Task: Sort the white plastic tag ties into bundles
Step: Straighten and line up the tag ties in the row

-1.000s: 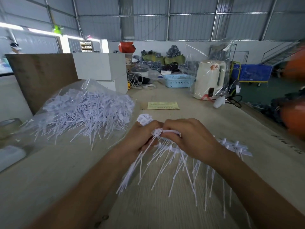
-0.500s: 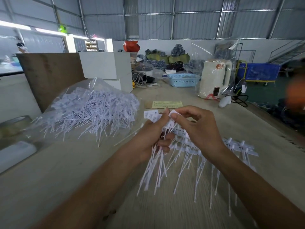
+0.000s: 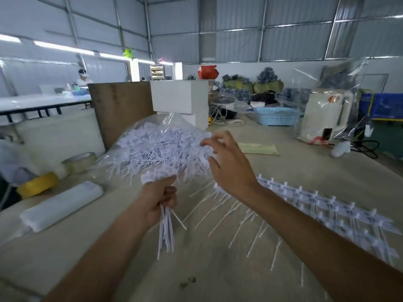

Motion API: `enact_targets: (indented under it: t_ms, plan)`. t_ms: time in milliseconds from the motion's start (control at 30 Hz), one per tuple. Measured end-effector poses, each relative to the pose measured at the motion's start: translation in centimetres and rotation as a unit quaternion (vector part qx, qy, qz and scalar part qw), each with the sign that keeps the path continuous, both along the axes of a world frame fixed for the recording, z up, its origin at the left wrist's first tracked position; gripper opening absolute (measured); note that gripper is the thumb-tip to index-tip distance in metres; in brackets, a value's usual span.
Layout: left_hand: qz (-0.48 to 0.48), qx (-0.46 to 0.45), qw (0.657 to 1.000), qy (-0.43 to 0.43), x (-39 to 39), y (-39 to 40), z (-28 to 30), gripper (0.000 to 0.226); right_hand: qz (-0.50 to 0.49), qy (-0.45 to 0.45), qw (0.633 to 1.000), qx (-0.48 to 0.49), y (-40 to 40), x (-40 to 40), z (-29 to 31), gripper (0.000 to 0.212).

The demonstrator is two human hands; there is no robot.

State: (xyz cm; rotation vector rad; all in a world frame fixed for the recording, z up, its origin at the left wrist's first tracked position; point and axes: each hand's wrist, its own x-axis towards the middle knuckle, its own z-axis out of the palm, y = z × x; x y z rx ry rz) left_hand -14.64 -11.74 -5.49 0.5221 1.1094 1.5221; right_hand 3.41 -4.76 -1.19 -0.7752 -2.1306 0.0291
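Observation:
My left hand (image 3: 160, 198) grips a bundle of white tag ties (image 3: 166, 232) upright, tag heads above the fist and thin tails hanging below. My right hand (image 3: 226, 162) hovers with fingers spread and holds nothing, its fingertips at the right edge of a big loose pile of tag ties (image 3: 161, 149) in a clear plastic bag. A laid-out row of tag ties (image 3: 305, 205) stretches across the table under and to the right of my right forearm.
A clear tape roll (image 3: 79, 163), a yellow roll (image 3: 37, 185) and a white wrapped packet (image 3: 61, 205) lie at the left. Behind the pile stand a brown board (image 3: 117, 110) and white boxes (image 3: 181, 99). A paper slip (image 3: 258, 148), blue basket (image 3: 277, 115) and bagged kettle (image 3: 322, 116) sit farther back.
My hands have come apart. The left hand keeps the gathered bundle and has shifted left; the right hand let go and reached up toward the pile. The view swung left.

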Motion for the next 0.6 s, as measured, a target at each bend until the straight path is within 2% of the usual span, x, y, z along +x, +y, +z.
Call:
enact_targets:
  t_ms: [67,200,267,333,433,533,600]
  plan:
    - [0.047,-0.008,0.999,-0.025,-2.3,0.5,-0.6,0.037,-0.006,-0.127,0.987,0.097,1.0,-4.0,0.7,0.06]
    - [0.079,-0.02,0.996,-0.02,-5.2,2.3,-0.6,0.033,-0.023,-0.217,0.973,0.075,3.3,-11.7,2.6,0.084]
    - [0.081,-0.026,0.996,-0.007,-5.8,3.1,-0.5,0.028,-0.05,-0.27,0.959,0.069,4.9,-14.2,3.1,0.084]
    - [0.075,-0.032,0.997,0.004,-6.2,3.7,-0.6,0.025,-0.087,-0.307,0.942,0.1,6.2,-15.6,3.6,0.069]
    - [0.057,-0.033,0.998,0.024,-6.7,4.9,-0.6,0.021,-0.123,-0.272,0.942,0.155,7.5,-16.8,5.2,0.04]
    - [0.057,-0.019,0.994,0.089,-7.0,6.6,0.1,0.026,-0.12,-0.178,0.969,0.126,8.2,-17.7,7.3,0.03]
    - [0.055,-0.001,0.991,0.123,-7.3,8.3,1.3,0.035,-0.106,-0.146,0.978,0.103,8.6,-18.3,8.7,0.028]
